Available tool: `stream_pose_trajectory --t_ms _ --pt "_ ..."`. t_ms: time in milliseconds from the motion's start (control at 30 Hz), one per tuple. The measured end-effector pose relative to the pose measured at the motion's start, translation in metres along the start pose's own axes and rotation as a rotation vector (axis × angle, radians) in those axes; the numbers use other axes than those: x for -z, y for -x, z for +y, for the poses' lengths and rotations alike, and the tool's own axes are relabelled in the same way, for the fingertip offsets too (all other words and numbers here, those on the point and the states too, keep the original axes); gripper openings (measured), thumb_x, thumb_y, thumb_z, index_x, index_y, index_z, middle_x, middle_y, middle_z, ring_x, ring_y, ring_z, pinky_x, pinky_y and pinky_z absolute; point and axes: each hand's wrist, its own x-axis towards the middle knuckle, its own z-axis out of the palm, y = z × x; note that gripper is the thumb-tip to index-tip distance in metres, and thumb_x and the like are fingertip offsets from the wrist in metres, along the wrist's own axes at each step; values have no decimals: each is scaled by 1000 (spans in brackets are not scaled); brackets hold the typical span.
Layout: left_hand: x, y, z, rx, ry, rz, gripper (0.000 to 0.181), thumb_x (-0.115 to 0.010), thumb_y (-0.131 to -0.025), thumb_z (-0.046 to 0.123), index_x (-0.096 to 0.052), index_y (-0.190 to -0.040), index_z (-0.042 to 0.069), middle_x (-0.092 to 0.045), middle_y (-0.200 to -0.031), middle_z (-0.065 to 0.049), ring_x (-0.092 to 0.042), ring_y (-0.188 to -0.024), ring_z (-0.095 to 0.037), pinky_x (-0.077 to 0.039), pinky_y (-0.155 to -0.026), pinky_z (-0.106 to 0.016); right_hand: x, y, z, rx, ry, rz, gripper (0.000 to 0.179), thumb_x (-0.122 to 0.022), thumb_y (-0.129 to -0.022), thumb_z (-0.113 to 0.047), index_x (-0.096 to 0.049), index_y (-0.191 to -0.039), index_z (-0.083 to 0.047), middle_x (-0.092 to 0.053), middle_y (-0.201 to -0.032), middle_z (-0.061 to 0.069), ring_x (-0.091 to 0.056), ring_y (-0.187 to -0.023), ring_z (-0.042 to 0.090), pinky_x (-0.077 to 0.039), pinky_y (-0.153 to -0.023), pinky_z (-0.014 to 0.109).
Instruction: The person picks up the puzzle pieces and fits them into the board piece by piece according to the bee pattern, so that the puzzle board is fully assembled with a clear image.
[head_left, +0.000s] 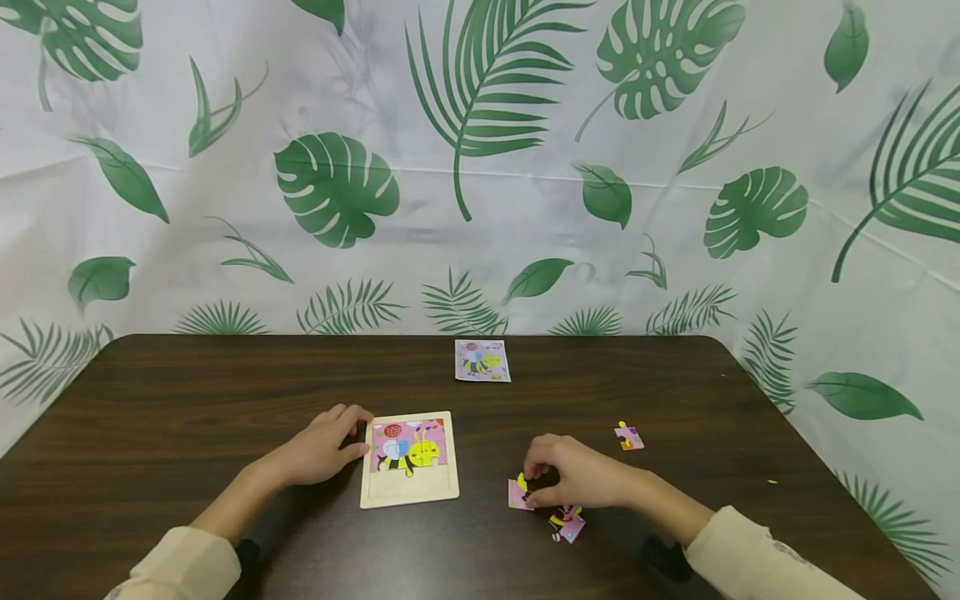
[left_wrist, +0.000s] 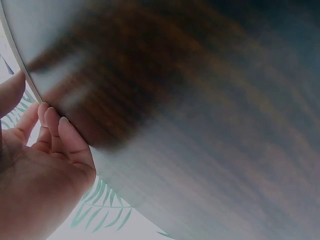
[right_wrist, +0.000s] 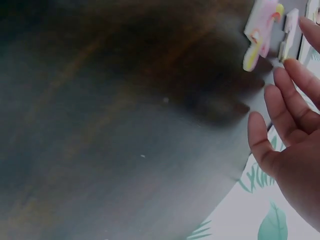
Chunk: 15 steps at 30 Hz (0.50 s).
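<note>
A wooden puzzle board point(head_left: 410, 492) lies on the table, its upper part filled with a bee picture and its lower part bare wood. My left hand point(head_left: 318, 446) rests against the board's left edge, index finger at the top corner and thumb lower down. To the right, my right hand point(head_left: 577, 471) has thumb and index finger at either side of a pink and yellow puzzle piece point(head_left: 517, 493). That puzzle piece point(right_wrist: 290, 32) stands between the fingertips in the right wrist view. Just below the hand lie more puzzle pieces point(head_left: 570, 527), close together.
Farther right on the dark wooden table point(head_left: 225, 375) lies another puzzle piece point(head_left: 629, 436). A small yellow bit point(head_left: 772, 482) sits near the right edge. At the back is a bee picture card point(head_left: 482, 361). A leaf-printed cloth point(head_left: 525, 242) hangs behind the table.
</note>
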Motion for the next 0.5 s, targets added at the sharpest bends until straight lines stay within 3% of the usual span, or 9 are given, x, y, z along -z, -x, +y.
stream_pose_trajectory --t_ms 233,500 --pt "0 0 0 7 -4 -1 32 -61 -87 15 -48 -115 4 -45 -93 -6 -44 -88 -26 -38 -74 -42 -3 3 -2 -41 29 1 24 -74 -76 -29 -62 -90 -14 -50 -88 -11 -46 -84 7 -40 -77 27" --pt "0 0 -1 1 -1 -6 34 -62 -87 17 -48 -115 4 -45 -93 -6 -44 -88 -26 -38 -73 -42 -4 4 -1 -3 86 14 23 -75 -75 -29 -62 -89 -15 -49 -87 -12 -44 -84 6 -36 -75 29"
